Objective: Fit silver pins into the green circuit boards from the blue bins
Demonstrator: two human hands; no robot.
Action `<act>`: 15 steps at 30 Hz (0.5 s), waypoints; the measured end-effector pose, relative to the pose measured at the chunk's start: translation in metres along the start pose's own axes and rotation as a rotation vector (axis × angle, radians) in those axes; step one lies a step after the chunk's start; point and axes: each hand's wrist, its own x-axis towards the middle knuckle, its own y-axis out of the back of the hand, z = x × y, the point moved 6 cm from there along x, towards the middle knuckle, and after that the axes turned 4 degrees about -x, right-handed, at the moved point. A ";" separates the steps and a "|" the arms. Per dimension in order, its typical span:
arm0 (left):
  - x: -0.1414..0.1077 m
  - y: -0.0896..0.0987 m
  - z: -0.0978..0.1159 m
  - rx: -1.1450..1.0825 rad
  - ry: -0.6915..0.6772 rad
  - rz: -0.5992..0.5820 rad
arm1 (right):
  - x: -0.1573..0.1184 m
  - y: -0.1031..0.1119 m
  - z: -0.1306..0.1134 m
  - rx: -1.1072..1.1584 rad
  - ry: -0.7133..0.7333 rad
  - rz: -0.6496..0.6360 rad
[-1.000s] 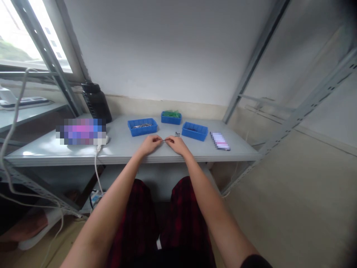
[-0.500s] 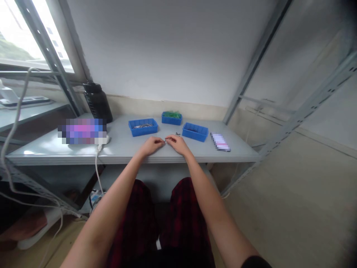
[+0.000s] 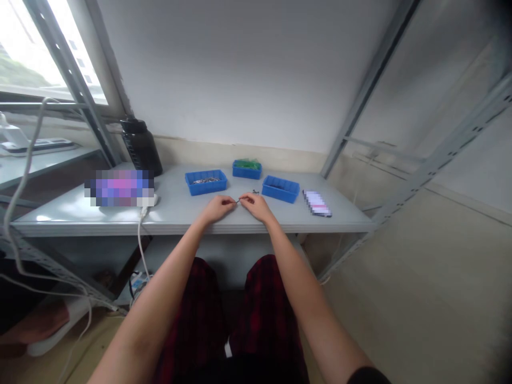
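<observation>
Near the front edge of the grey table, my left hand point(image 3: 219, 208) and my right hand point(image 3: 256, 206) are pinched around a small thin dark piece point(image 3: 238, 201), one at each end. It is too small to name. Several small dark pieces point(image 3: 256, 192) lie just behind my right hand. A blue bin point(image 3: 206, 187) with metal parts is behind my left hand. Another blue bin point(image 3: 247, 173) holds something green at the back. To the right, a third blue bin point(image 3: 280, 193) has dark contents that are hard to make out.
A phone point(image 3: 317, 203) lies at the right. At the left stand a black bottle point(image 3: 142, 146) and a blurred-out colourful object point(image 3: 120, 188), with a white cable point(image 3: 141, 245) hanging over the edge. Metal shelf posts point(image 3: 374, 85) frame the table.
My fingertips are slightly farther apart, and more of the thin dark piece shows between them. The rest of the scene has barely shifted.
</observation>
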 end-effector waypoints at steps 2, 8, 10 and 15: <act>0.000 0.003 -0.001 0.000 0.003 0.035 | 0.000 0.000 0.000 -0.025 -0.021 -0.001; -0.001 0.009 0.001 -0.009 -0.003 0.099 | -0.003 -0.005 -0.007 -0.112 -0.030 -0.071; -0.001 0.010 0.001 -0.012 -0.006 0.105 | -0.004 -0.006 -0.010 -0.135 -0.011 -0.086; 0.000 0.010 0.004 -0.016 -0.012 0.103 | -0.003 -0.009 -0.011 -0.226 0.030 -0.111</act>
